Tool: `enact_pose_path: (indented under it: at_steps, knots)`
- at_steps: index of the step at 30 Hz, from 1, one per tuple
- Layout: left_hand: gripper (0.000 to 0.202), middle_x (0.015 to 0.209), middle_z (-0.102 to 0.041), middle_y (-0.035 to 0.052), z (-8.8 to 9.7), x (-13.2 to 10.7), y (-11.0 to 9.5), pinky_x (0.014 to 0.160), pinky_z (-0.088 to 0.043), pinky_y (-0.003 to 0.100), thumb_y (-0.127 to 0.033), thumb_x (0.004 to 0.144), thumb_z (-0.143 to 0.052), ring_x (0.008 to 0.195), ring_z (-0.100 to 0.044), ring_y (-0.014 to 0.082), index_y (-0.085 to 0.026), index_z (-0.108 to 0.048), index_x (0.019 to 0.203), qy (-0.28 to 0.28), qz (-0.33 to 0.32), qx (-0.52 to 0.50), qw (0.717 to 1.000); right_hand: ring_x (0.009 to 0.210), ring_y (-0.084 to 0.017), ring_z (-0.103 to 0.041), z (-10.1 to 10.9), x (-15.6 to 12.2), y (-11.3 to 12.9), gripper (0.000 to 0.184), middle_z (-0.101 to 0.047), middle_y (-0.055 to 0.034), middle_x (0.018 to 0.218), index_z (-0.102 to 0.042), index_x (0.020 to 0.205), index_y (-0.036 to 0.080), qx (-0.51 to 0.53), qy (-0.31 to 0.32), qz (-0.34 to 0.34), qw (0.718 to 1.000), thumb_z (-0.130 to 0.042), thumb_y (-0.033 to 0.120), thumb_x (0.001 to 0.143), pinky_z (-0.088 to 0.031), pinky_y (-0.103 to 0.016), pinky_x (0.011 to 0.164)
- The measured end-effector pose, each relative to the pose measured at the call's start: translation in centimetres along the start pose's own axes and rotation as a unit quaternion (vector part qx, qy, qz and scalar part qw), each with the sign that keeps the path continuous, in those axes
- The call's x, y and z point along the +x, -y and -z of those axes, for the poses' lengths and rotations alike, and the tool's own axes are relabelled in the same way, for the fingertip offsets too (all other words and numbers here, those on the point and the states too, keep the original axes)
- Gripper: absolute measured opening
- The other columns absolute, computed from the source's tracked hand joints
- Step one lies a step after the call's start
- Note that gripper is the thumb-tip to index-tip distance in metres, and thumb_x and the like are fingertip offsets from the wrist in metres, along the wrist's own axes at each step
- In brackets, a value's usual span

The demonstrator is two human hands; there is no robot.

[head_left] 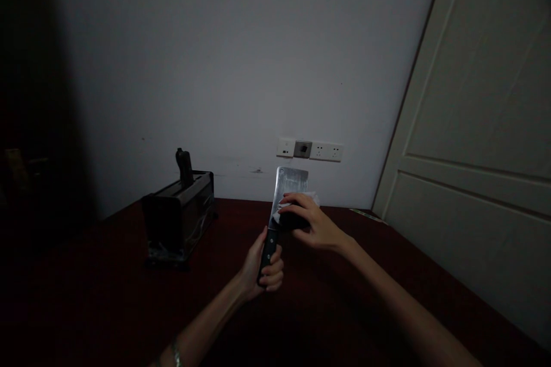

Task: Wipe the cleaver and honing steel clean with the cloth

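My left hand (pixel 262 266) is wrapped round the black riveted handle of a cleaver (pixel 291 179), whose broad metal blade points up and away from me. Against the blade's face, my right hand (pixel 312 221) presses a white wipe (pixel 315 198), a cloth or tissue; most of it is hidden under the fingers. The lower part of the blade is covered by that hand. To the left stands a knife block (pixel 178 215) with dark sides, and a black handle (pixel 185 167) sticks up out of its top.
Everything rests above a dark red table (pixel 241 321). Behind it is a pale wall with a row of sockets (pixel 327 151). A panelled door (pixel 473 143) rises along the right, and a thin flat strip (pixel 365 215) lies near the table's back right edge.
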State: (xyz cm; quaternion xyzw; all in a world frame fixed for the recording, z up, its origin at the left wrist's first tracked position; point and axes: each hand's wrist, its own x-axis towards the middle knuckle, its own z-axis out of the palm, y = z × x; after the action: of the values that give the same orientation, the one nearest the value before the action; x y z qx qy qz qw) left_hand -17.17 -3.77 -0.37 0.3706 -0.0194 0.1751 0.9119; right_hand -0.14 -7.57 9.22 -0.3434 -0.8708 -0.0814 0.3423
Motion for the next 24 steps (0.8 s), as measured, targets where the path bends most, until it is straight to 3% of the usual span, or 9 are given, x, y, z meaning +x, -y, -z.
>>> enact_pose_path:
  at_steps: [3, 6, 17, 24]
  knots:
    - [0.061, 0.032, -0.028, -0.0058, 0.0, 0.0, 0.1, 0.028, -0.026, 0.018, -0.067, 0.08, -0.023, 0.024, -0.019, 0.0057, -0.016, -0.041, 0.05, -0.006, 0.002, 0.0, 1.0, 0.115, -0.023, -0.042, 0.2, 0.1, 0.0, 0.036, -0.049, -0.0091, 0.119, -0.055, 0.109, 0.023, 0.012, 0.006, -0.008, 1.0, -0.059, 0.019, 0.074, -0.036, -0.046, 0.096]
    - [0.06, 0.032, -0.028, -0.0059, -0.1, 0.0, 0.3, 0.028, -0.026, 0.018, -0.067, 0.08, -0.024, 0.024, -0.019, 0.0058, -0.017, -0.04, 0.05, -0.007, 0.002, -0.004, 1.0, 0.112, -0.021, -0.045, 0.0, 0.1, -0.7, 0.024, -0.053, -0.0065, 0.113, -0.058, 0.1, 0.025, 0.021, -0.007, -0.004, 1.0, -0.056, 0.017, 0.078, -0.037, -0.044, 0.095]
    - [0.06, 0.032, -0.028, -0.0061, 0.4, 0.2, 0.8, 0.028, -0.026, 0.018, -0.066, 0.08, -0.024, 0.024, -0.018, 0.0055, -0.017, -0.043, 0.051, -0.02, 0.0, -0.014, 1.0, 0.101, -0.019, -0.048, -2.1, 1.5, -0.6, 0.018, -0.053, -0.007, 0.103, -0.059, 0.093, 0.02, 0.018, 0.019, 0.024, 0.999, -0.059, 0.015, 0.076, -0.039, -0.039, 0.089]
    - [0.063, 0.032, -0.028, -0.0062, -0.3, 0.0, 0.3, 0.027, -0.024, 0.018, -0.068, 0.079, -0.02, 0.024, -0.018, 0.0053, -0.017, -0.041, 0.051, -0.04, 0.02, 0.011, 0.999, 0.102, -0.019, -0.045, 0.0, 1.4, -0.3, 0.014, -0.051, -0.0061, 0.103, -0.059, 0.088, 0.019, -0.002, 0.077, 0.038, 0.996, -0.061, 0.017, 0.074, -0.037, -0.036, 0.09]
